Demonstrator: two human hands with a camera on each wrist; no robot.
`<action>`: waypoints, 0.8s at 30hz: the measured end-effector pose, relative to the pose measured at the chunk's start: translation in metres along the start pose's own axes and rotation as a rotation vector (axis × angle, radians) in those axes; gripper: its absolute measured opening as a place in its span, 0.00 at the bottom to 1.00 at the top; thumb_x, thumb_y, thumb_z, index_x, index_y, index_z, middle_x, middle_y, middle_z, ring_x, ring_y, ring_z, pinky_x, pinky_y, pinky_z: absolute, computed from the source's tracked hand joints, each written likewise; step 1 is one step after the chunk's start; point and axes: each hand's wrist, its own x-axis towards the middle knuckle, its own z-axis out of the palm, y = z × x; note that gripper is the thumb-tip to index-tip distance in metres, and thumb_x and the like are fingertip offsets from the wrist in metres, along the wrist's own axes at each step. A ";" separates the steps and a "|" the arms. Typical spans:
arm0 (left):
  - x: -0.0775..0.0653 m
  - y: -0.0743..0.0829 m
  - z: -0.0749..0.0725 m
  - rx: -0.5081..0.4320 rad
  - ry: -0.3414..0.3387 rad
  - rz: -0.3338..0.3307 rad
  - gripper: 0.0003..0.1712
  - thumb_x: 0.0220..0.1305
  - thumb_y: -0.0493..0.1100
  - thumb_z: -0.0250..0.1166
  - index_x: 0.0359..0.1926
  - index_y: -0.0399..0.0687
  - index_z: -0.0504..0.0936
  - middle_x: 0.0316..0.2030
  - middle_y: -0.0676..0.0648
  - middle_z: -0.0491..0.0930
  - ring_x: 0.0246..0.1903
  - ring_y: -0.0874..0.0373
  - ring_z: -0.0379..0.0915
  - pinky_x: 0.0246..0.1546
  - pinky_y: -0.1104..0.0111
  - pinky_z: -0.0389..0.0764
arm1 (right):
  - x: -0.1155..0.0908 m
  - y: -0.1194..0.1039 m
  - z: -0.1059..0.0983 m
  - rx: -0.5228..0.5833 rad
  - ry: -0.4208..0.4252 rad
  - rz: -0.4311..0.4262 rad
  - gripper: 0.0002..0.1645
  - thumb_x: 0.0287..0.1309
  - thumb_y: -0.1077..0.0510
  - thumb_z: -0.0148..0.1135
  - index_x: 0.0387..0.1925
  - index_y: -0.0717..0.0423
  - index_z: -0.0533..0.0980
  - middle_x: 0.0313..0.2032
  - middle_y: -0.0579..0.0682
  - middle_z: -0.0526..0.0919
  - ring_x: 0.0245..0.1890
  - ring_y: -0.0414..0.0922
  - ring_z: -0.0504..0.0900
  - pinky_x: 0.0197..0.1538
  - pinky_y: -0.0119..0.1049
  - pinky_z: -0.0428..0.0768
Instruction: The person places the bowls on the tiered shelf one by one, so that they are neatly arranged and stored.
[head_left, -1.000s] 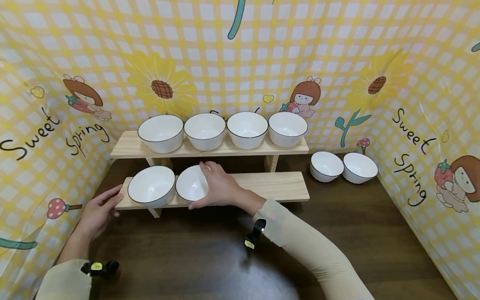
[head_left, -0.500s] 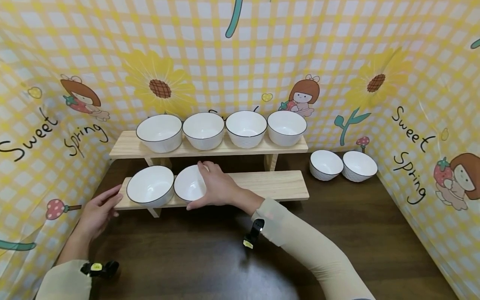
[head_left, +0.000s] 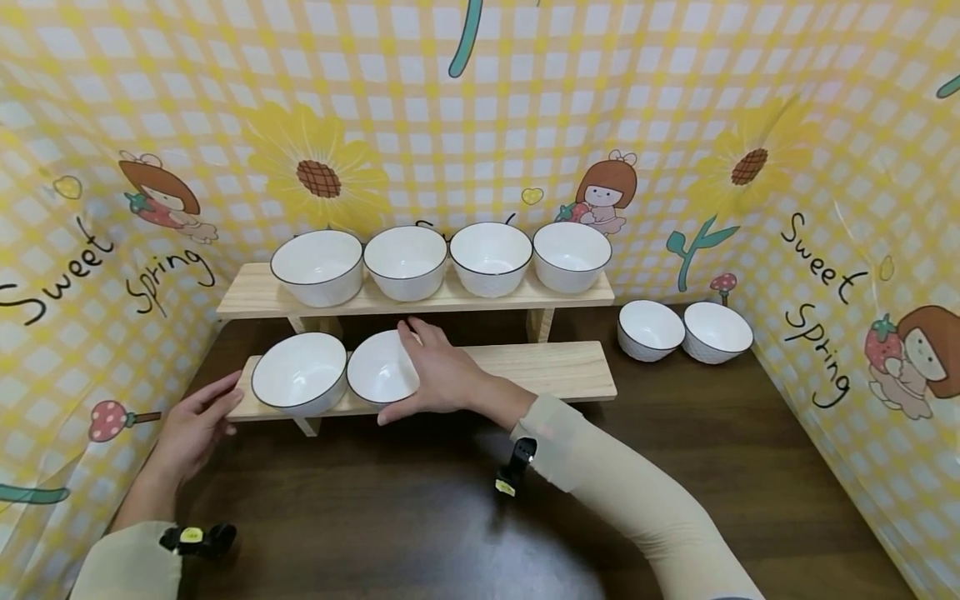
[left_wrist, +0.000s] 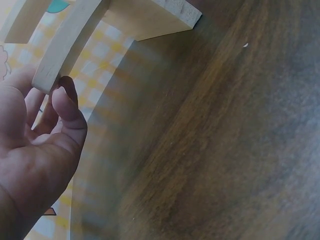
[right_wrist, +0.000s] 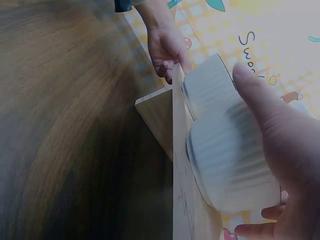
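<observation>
A white bowl (head_left: pixel 375 367) with a dark rim stands upright on the lower plank of a two-tier wooden shelf (head_left: pixel 536 371). My right hand (head_left: pixel 450 371) spans its right side, thumb in front and fingers over the far rim. In the right wrist view that bowl (right_wrist: pixel 230 155) leans visually against its neighbour. A larger white bowl (head_left: pixel 300 371) sits just to its left, close or touching. At the plank's left end, my left hand (head_left: pixel 191 429) grips the wood; the left wrist view has the plank end (left_wrist: pixel 65 50) between thumb and fingers.
Several white bowls (head_left: pixel 491 254) line the upper plank (head_left: pixel 247 292). Two smaller white bowls, one (head_left: pixel 651 332) beside the other (head_left: pixel 717 333), stand on the dark wooden table (head_left: pixel 375 517) at right. Yellow checked cloth (head_left: pixel 465 125) encloses the back and sides.
My right hand has shifted very slightly rightward, and a little more of the bowl's rim shows. The bowls and my left hand keep their places; the head view drifts slightly.
</observation>
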 end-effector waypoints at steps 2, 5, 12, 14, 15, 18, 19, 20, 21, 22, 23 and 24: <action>0.000 0.000 0.000 -0.004 -0.003 0.000 0.33 0.68 0.50 0.69 0.72 0.60 0.73 0.42 0.70 0.78 0.27 0.62 0.75 0.27 0.73 0.81 | -0.005 0.001 -0.003 -0.017 -0.007 -0.014 0.82 0.40 0.18 0.71 0.82 0.56 0.43 0.79 0.56 0.45 0.78 0.52 0.48 0.68 0.48 0.73; -0.001 0.000 0.000 -0.013 -0.006 0.001 0.32 0.68 0.50 0.69 0.72 0.60 0.74 0.43 0.70 0.78 0.27 0.62 0.75 0.27 0.73 0.81 | -0.013 0.004 -0.006 -0.060 -0.009 -0.040 0.80 0.42 0.17 0.68 0.82 0.56 0.43 0.80 0.56 0.45 0.79 0.53 0.47 0.68 0.48 0.72; -0.001 0.002 0.001 0.001 -0.009 -0.010 0.36 0.68 0.52 0.69 0.74 0.57 0.70 0.44 0.68 0.76 0.27 0.61 0.75 0.27 0.73 0.81 | -0.036 0.012 -0.014 -0.147 -0.015 -0.105 0.79 0.46 0.17 0.64 0.81 0.58 0.42 0.80 0.60 0.43 0.79 0.55 0.43 0.76 0.50 0.59; -0.001 0.002 0.000 -0.002 -0.009 -0.012 0.35 0.68 0.51 0.69 0.74 0.57 0.71 0.44 0.68 0.77 0.27 0.61 0.75 0.27 0.73 0.81 | -0.043 0.014 -0.016 -0.154 -0.021 -0.119 0.78 0.47 0.17 0.64 0.81 0.57 0.42 0.80 0.60 0.41 0.80 0.55 0.41 0.77 0.53 0.54; -0.001 0.002 0.000 -0.002 -0.009 -0.013 0.35 0.68 0.51 0.69 0.74 0.58 0.71 0.44 0.68 0.77 0.27 0.61 0.75 0.27 0.73 0.81 | -0.047 0.016 -0.016 -0.160 -0.022 -0.124 0.77 0.47 0.17 0.63 0.82 0.57 0.42 0.80 0.59 0.41 0.80 0.54 0.40 0.78 0.54 0.51; -0.001 0.003 0.001 -0.003 -0.010 -0.012 0.35 0.68 0.51 0.69 0.74 0.58 0.71 0.44 0.68 0.76 0.27 0.61 0.75 0.27 0.73 0.81 | -0.058 0.020 -0.017 -0.178 -0.026 -0.130 0.76 0.48 0.16 0.62 0.82 0.54 0.42 0.80 0.58 0.38 0.80 0.53 0.35 0.78 0.58 0.46; -0.001 0.003 0.001 -0.001 -0.009 -0.012 0.35 0.68 0.51 0.69 0.74 0.58 0.71 0.44 0.69 0.77 0.27 0.61 0.75 0.27 0.73 0.81 | -0.062 0.022 -0.017 -0.187 -0.026 -0.132 0.76 0.48 0.16 0.62 0.82 0.53 0.41 0.80 0.58 0.37 0.80 0.53 0.34 0.77 0.60 0.45; -0.001 0.003 0.001 0.000 -0.010 -0.012 0.35 0.68 0.51 0.69 0.74 0.57 0.71 0.44 0.69 0.77 0.27 0.62 0.75 0.27 0.73 0.81 | -0.065 0.023 -0.018 -0.198 -0.027 -0.133 0.76 0.48 0.16 0.61 0.82 0.53 0.41 0.81 0.58 0.36 0.80 0.53 0.32 0.77 0.60 0.43; -0.002 0.003 0.001 0.002 -0.010 -0.012 0.36 0.68 0.52 0.69 0.74 0.57 0.71 0.43 0.69 0.77 0.27 0.62 0.75 0.27 0.73 0.81 | -0.069 0.025 -0.018 -0.212 -0.028 -0.135 0.76 0.49 0.15 0.60 0.82 0.52 0.40 0.80 0.58 0.35 0.80 0.52 0.31 0.77 0.61 0.42; -0.002 0.004 0.001 0.004 -0.010 -0.011 0.36 0.68 0.52 0.69 0.74 0.57 0.70 0.43 0.69 0.77 0.27 0.62 0.75 0.27 0.73 0.81 | -0.072 0.027 -0.019 -0.222 -0.027 -0.137 0.76 0.49 0.15 0.60 0.82 0.52 0.39 0.80 0.58 0.34 0.80 0.52 0.30 0.77 0.61 0.41; -0.002 0.004 0.001 0.007 -0.010 -0.010 0.36 0.68 0.52 0.69 0.74 0.57 0.71 0.43 0.69 0.77 0.27 0.62 0.75 0.27 0.73 0.81 | -0.075 0.029 -0.020 -0.232 -0.024 -0.142 0.76 0.49 0.15 0.59 0.82 0.51 0.39 0.80 0.58 0.34 0.80 0.52 0.30 0.77 0.61 0.41; -0.002 0.004 0.001 0.008 -0.009 -0.010 0.35 0.68 0.52 0.69 0.74 0.57 0.71 0.43 0.70 0.77 0.27 0.62 0.75 0.27 0.73 0.81 | -0.079 0.031 -0.020 -0.240 -0.020 -0.146 0.76 0.49 0.15 0.59 0.82 0.51 0.39 0.80 0.58 0.34 0.80 0.52 0.29 0.77 0.61 0.40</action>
